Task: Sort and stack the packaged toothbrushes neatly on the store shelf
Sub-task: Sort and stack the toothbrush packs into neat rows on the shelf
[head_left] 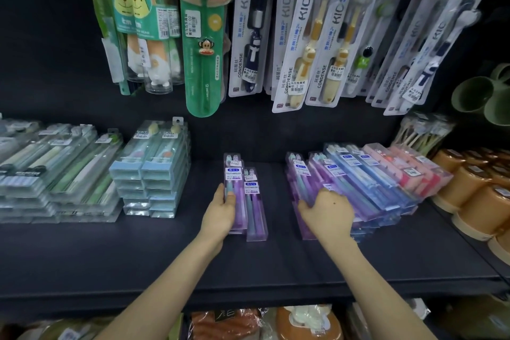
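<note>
Just one view here: a wide-angle head cam, facing forward and tilted down onto the dark shelf [138, 257], pretty close up. Hanging toothbrush packs [248, 36] fill the top; lower-shelf goods [303, 323] edge the bottom.

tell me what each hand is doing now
Left hand grips a purple clear-plastic toothbrush pack.
Right hand grips the slanted row of purple toothbrush packs.

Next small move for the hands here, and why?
Probably: the left hand draws its held pack back, flush with the loose pack beside it, which sits nearer the front of the shelf. The right hand only rests on the fanned pile.
</note>
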`<state>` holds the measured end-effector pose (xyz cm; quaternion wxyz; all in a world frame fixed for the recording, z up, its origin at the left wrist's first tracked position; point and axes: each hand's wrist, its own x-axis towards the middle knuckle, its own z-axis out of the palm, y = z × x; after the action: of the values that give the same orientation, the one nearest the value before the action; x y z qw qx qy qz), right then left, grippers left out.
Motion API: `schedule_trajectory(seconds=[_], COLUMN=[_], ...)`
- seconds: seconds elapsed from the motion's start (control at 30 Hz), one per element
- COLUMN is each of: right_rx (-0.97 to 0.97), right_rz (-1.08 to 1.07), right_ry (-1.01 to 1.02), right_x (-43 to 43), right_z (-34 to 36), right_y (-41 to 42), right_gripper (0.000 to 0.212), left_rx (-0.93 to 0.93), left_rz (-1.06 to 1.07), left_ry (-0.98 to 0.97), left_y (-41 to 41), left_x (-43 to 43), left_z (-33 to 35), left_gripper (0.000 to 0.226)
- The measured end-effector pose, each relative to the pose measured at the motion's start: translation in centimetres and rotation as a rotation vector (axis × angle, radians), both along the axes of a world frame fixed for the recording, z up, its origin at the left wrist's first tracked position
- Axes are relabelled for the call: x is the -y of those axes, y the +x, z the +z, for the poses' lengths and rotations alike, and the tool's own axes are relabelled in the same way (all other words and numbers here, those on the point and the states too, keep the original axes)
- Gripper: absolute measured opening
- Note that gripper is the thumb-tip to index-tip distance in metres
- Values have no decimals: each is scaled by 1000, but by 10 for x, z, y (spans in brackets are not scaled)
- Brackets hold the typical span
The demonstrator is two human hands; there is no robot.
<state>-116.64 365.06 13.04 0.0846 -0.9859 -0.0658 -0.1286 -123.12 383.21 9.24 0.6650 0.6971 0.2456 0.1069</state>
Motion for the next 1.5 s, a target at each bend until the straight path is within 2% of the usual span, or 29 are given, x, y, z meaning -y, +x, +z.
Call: schedule_trajectory(seconds=[0.13, 0.23, 0.33, 0.47, 0.53, 0.6, 0.67, 0.7, 0.77, 0.8, 0.9, 0.97, 1.07, 1.2, 1.3, 1.43, 1.5], right_rx=[114, 193, 116, 12, -77, -155, -94, 13, 197, 215, 27, 19, 32, -49, -110, -333, -387], right_rz=[88, 233, 318, 352, 425, 486, 422, 337, 138, 71, 3, 17, -3, -45, -49, -58, 11], right_ry=[394, 449, 388, 269, 248, 289, 347, 346, 213, 131, -114, -226, -252, -220, -95, 393, 489], right_x=[-21, -51, -77, -92, -88, -76, -56, -43, -15, -4, 10, 8, 1, -6, -8, -15, -27], right_z=[13, 18, 12, 0, -3, -2, -1, -1, -3, -4, -10, -17, -20, -14, -10, -2, -1], right_y=[-28, -51, -62, -66, -66, -63, -56, -50, -34, -28, -16, -13, -8, 0, 1, -1, -8], right_gripper=[35, 37, 41, 49, 63, 65, 55, 48, 38, 37, 47, 48, 38, 34, 35, 38, 43], left_rx=[-13, 30, 77, 109, 111, 109, 95, 87, 70, 66, 61, 58, 46, 33, 24, 17, 16], left_rz=[4, 37, 41, -32, -28, -26, -54, -62, -54, -43, -19, -8, 0, -2, -11, -26, -30], left_ry=[-28, -179, -249, -319, -316, -300, -288, -281, -266, -257, -241, -235, -223, -226, -211, -205, -213], left_y=[1, 1, 1, 4, 7, 9, 11, 11, 12, 12, 12, 12, 11, 11, 12, 12, 13], left_x=[-3, -8, -15, -23, -24, -25, -25, -25, -24, -23, -19, -17, -19, -19, -19, -22, -21], left_z=[-1, 2, 6, 12, 12, 11, 9, 9, 10, 10, 10, 10, 11, 12, 12, 9, 8], left_gripper=[54, 52, 50, 34, 39, 42, 47, 49, 52, 52, 54, 55, 55, 54, 54, 54, 55])
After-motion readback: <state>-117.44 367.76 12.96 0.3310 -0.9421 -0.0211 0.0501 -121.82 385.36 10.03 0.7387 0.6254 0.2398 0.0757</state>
